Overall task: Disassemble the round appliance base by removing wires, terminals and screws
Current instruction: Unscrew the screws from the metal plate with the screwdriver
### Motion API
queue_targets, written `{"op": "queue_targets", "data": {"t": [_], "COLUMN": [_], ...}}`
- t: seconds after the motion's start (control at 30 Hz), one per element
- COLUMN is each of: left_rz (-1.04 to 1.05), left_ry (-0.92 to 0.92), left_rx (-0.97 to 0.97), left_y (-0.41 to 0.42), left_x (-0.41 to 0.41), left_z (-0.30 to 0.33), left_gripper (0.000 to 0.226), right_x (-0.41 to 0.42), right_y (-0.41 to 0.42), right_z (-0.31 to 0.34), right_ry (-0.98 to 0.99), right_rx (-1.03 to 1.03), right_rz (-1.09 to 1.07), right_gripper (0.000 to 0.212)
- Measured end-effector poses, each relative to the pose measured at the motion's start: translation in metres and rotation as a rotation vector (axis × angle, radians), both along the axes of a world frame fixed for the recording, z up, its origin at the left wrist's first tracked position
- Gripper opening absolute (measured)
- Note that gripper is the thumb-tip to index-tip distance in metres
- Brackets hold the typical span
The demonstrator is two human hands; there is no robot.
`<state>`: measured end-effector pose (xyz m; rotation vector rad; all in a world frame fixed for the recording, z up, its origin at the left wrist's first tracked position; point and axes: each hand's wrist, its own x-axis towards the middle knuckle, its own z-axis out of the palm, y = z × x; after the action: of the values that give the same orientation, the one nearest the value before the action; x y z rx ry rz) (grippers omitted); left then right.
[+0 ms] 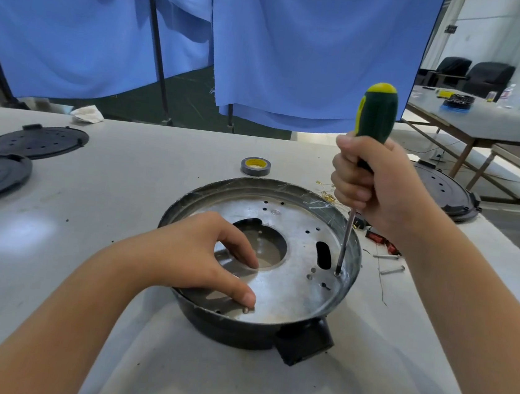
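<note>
The round appliance base [293,294] lies on the grey table, a dark rim around a silver metal plate with a large centre hole and several small holes. My left hand [200,255] rests on the plate's near left side, fingers spread at the centre hole, thumb beside a small stud [245,309]. My right hand [373,184] grips a green and yellow screwdriver [375,112] held upright. Its tip sits on a screw [337,274] at the plate's right edge. Two loose screws [389,263] lie on the table right of the base.
Two black round covers [14,152] lie at the left, another [447,192] at the right table edge. A tape roll [255,166] stands behind the base. Thin wire strands and red parts [380,239] lie right of it. Blue curtains hang behind the table.
</note>
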<state>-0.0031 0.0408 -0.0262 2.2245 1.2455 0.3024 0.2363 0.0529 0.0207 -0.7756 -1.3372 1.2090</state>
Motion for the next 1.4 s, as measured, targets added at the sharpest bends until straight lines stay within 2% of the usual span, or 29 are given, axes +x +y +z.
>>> {"op": "queue_targets", "data": {"t": [0.13,0.23,0.3,0.37,0.53,0.67,0.77,0.93,1.07,1.13,1.4], "left_rz": [0.004,0.01,0.007,0.001,-0.027,-0.035,-0.031,-0.122,-0.107,-0.116,-0.168], "left_ry": [0.01,0.026,0.035,0.041,0.055,0.051,-0.003,-0.028,-0.072,-0.114,-0.209], "left_rx": [0.008,0.008,-0.004,-0.026,0.0,0.079,-0.051,-0.073,-0.014,-0.044,-0.087], "left_y": [0.0,0.0,-0.001,-0.001,-0.003,0.001,0.0,-0.006,-0.003,0.001,0.007], "left_x": [0.001,0.001,0.002,0.007,0.04,0.09,0.111,0.104,0.108,0.11,0.109], "left_z": [0.0,0.001,0.004,0.009,0.039,0.055,0.05,0.038,0.035,0.035,0.032], "left_gripper": [0.052,0.049,0.038,0.026,0.021,0.024,0.021,0.026,0.025,0.022,0.017], "right_x": [0.004,-0.002,-0.007,-0.011,-0.01,-0.005,-0.001,0.005,0.002,0.001,0.007], "right_y": [0.0,0.002,0.003,0.002,-0.002,-0.005,-0.005,-0.002,-0.004,-0.005,-0.007], "right_z": [0.0,-0.004,-0.006,-0.007,-0.003,-0.001,-0.001,-0.001,-0.001,0.001,0.006], "right_ry": [0.003,-0.035,-0.081,-0.103,-0.054,-0.02,-0.005,0.036,-0.024,-0.062,-0.076], "right_rx": [-0.019,0.006,0.042,0.067,0.042,0.017,0.004,0.003,0.019,0.03,0.041], "right_rz": [0.066,-0.083,-0.193,-0.215,-0.051,0.04,0.072,0.051,0.072,0.083,0.256], "right_gripper": [0.033,0.038,0.038,0.038,0.046,0.043,0.037,0.036,0.035,0.036,0.033]}}
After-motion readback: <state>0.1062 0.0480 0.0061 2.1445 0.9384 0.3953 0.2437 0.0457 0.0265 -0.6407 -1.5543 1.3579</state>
